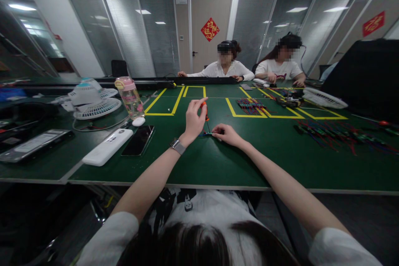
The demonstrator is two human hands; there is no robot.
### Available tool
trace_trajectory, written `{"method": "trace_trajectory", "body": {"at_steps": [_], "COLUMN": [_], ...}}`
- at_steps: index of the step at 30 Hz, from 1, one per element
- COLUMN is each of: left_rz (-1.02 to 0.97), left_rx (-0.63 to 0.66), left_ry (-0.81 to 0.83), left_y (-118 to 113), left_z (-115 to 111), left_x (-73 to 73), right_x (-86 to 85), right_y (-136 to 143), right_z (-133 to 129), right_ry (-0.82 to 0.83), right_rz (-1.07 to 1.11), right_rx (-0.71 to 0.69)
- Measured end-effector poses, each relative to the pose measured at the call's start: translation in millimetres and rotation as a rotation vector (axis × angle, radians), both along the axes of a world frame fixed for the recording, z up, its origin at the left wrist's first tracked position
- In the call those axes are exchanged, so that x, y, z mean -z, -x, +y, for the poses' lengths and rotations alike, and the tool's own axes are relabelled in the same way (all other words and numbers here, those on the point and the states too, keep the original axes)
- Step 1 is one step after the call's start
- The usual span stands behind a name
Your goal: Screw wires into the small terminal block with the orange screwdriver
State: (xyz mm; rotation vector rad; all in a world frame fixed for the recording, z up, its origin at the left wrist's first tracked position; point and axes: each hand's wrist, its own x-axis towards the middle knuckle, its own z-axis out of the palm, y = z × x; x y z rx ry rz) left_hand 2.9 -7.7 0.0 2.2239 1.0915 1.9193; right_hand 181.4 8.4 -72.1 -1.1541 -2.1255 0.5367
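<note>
My left hand point(195, 119), with a watch on its wrist, is closed on the orange and black handle of a screwdriver point(204, 110). The screwdriver stands nearly upright, its thin shaft pointing down at a small green circuit board point(208, 134) on the table. Fingertips of my right hand point(227, 134) pinch the right side of that board. Where the screwdriver's tip meets the board is too small to make out.
To the left on the green table point(187, 170) lie a black phone point(138, 141), a white power bank point(108, 147), a water bottle point(130, 97) and a fan point(96, 108). Wired boards point(339, 133) are piled at right. Two people sit across, behind yellow tape outlines.
</note>
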Motion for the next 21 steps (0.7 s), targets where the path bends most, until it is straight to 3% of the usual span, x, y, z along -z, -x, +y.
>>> {"method": "trace_trajectory", "body": {"at_steps": [16,21], "left_rz": [-0.019,0.0], "left_rx": [-0.02,0.036], "left_ry": [0.005,0.019], "left_y": [-0.4,-0.1], "left_z": [-1.9,-1.5], "left_x": [-0.9,-1.3], "right_x": [-0.1,-1.6], "right_y": [-0.7,-0.1], "right_z": [-0.2,-0.9], "right_ry": [-0.005,-0.011], "right_rz": [-0.002,-0.004], "right_rx": [0.007,0.007]}}
